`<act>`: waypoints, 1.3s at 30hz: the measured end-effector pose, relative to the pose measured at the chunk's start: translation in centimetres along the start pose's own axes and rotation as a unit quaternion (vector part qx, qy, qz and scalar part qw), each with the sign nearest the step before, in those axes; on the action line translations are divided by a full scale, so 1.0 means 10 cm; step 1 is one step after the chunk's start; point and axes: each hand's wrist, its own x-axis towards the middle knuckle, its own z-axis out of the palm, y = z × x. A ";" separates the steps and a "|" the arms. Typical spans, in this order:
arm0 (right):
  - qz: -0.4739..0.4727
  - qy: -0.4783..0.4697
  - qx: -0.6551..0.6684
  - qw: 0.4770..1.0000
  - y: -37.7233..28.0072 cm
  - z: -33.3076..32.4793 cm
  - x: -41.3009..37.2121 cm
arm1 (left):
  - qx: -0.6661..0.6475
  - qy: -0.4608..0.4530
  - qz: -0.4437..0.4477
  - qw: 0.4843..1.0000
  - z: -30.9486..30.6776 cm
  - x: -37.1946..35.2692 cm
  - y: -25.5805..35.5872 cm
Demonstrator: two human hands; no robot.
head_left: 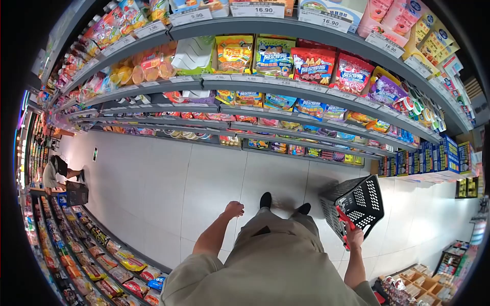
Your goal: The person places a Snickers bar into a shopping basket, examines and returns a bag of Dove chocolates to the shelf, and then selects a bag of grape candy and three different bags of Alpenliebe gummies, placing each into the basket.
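At my right side, my right hand [354, 237] is closed around the red handle [345, 218] of a black shopping basket [368, 201]. The basket hangs tilted, and holes run through its walls. I cannot make out anything inside it. On the other side, my left hand [234, 209] hangs in front of my body above the floor. Its fingers are loosely curled, with nothing visible in them. Ahead of me stands a long shelf [275, 84] with bagged sweets, among them a red bag [312, 66] and a yellow bag [234, 53].
Blue boxes [434, 155] stand stacked at the shelf's right end. A lower rack with packaged snacks [133, 262] curves along the left. Farther down the aisle, another person [53, 172] is beside a dark basket [77, 194]. Pale tiled floor [153, 183] lies between the racks.
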 end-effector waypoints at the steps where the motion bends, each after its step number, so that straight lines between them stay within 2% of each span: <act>1: -0.002 0.002 -0.001 1.000 0.02 -0.01 -0.01 | -0.010 0.009 0.003 1.000 0.01 -0.02 0.05; 7: -0.003 0.020 -0.009 1.000 0.37 -0.04 0.08 | -0.021 0.031 0.021 0.999 0.18 -0.20 0.03; 9: 0.019 -0.009 -0.015 1.000 0.56 -0.07 0.15 | -0.020 0.036 0.021 0.999 0.30 -0.27 -0.02; 11: -0.015 -0.001 -0.011 1.000 0.73 -0.13 0.19 | -0.022 0.039 0.000 0.999 0.44 -0.36 -0.07; 16: 0.019 0.003 0.003 1.000 1.22 -0.08 0.41 | -0.016 0.041 -0.019 0.999 0.81 -0.52 -0.10; 19: 0.015 0.007 0.026 1.000 1.24 -0.35 0.41 | -0.007 0.053 -0.019 0.998 1.02 -0.57 0.00; 24: -0.013 0.022 0.032 0.999 1.59 -0.39 0.61 | -0.008 0.054 0.019 0.998 1.43 -0.64 0.29; 25: 0.005 0.002 0.040 0.999 1.64 -0.44 0.64 | -0.013 0.050 0.037 0.998 1.50 -0.65 0.35; 30: -0.018 0.044 0.018 0.999 2.01 -0.35 0.83 | 0.015 0.049 0.060 0.997 1.78 -0.70 0.51; 39: -0.002 0.026 0.025 0.999 2.07 -0.47 1.05 | -0.029 0.044 0.040 0.998 1.92 -0.78 0.69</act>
